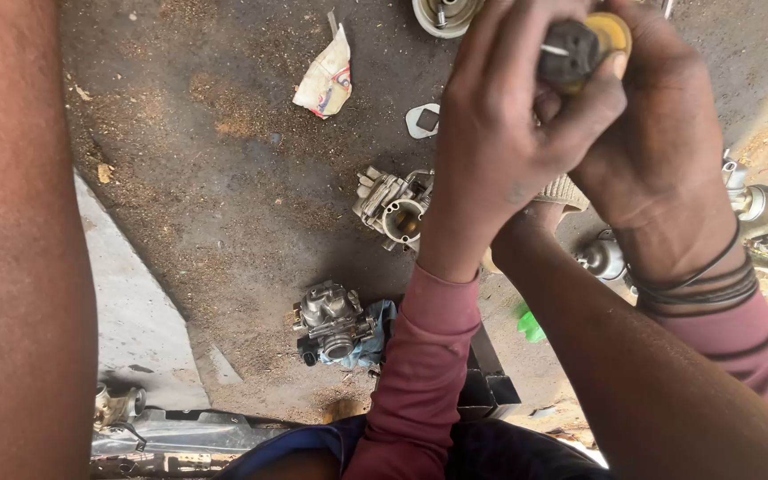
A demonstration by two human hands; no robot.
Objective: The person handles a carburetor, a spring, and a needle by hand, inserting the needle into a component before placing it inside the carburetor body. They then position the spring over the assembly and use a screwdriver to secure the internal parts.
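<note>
- Both hands raised above dirt ground (pixel 224 178): left hand (pixel 508 133) and right hand (pixel 660 151) closed together around small dark part with yellow end (pixel 580 44).
- Probably rigid, light, greasy; best gripped round dark body.
- Two metal carburetors: one (pixel 393 206) beside left wrist, one (pixel 335 324) below it on blue rag (pixel 380 333).

Two carburetors (pixel 395 209) (pixel 331 322), crumpled wrapper (pixel 324 78)

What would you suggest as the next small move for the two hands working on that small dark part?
Probably ease the part lower and steady it: the left hand and right hand both clasp the small dark part high above the ground, where carburetors lie.
</note>
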